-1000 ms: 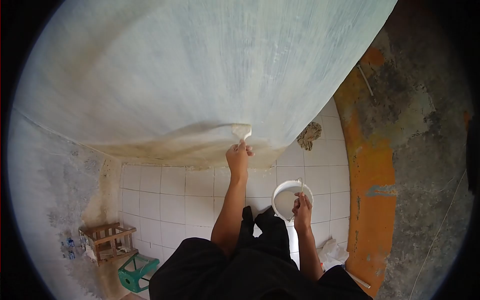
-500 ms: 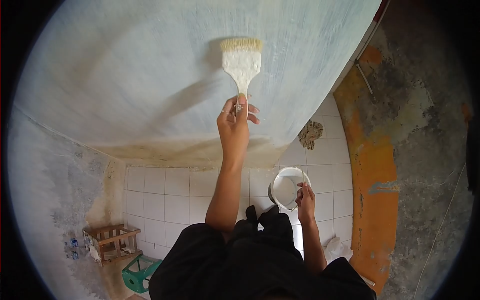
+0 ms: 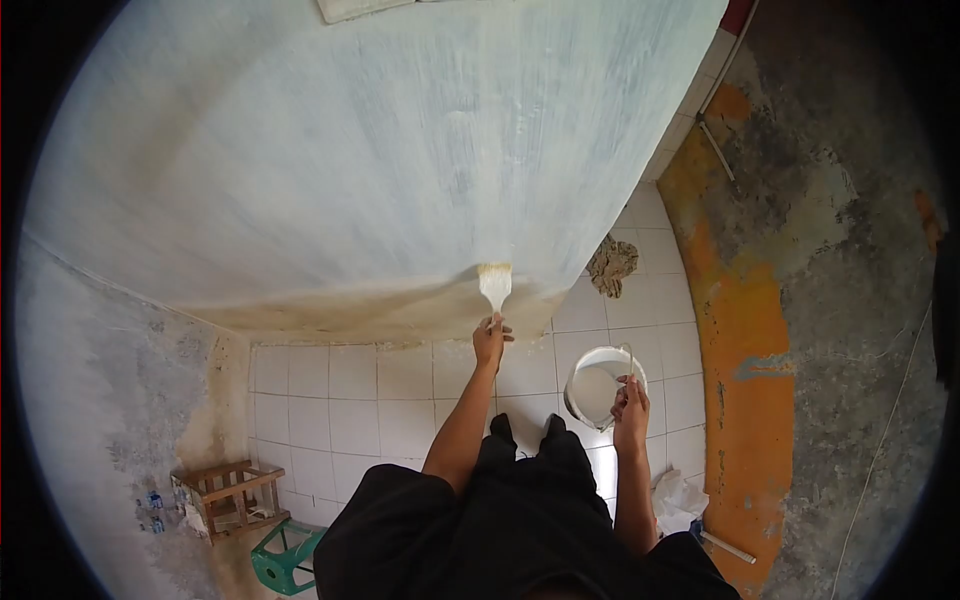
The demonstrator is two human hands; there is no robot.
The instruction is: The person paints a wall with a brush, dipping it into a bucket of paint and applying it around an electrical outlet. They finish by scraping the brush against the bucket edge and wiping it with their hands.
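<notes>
My left hand (image 3: pixel 490 342) is closed round the handle of a wide brush (image 3: pixel 495 286) with pale bristles. The bristles point up against the lower part of a bluish-white wall (image 3: pixel 400 150), just above its brown, unpainted strip. In my right hand (image 3: pixel 630 408), at the right, is the handle of a white bucket (image 3: pixel 590 362). Pale paint (image 3: pixel 596 392) shows inside the bucket, which hangs or stands over the tiled floor; which of the two I cannot tell.
A wooden frame (image 3: pixel 232 494) and a green stool (image 3: pixel 285 560) stand at the lower left. A crumpled cloth (image 3: pixel 612 265) lies on the white tiles (image 3: pixel 405 400). A plastic bag (image 3: pixel 680 500) is at the lower right, beside the orange-grey wall (image 3: pixel 745 400).
The brush in my left hand has moved from high on the wall down to its lower part. My right hand and the bucket have shifted slightly right and down in view.
</notes>
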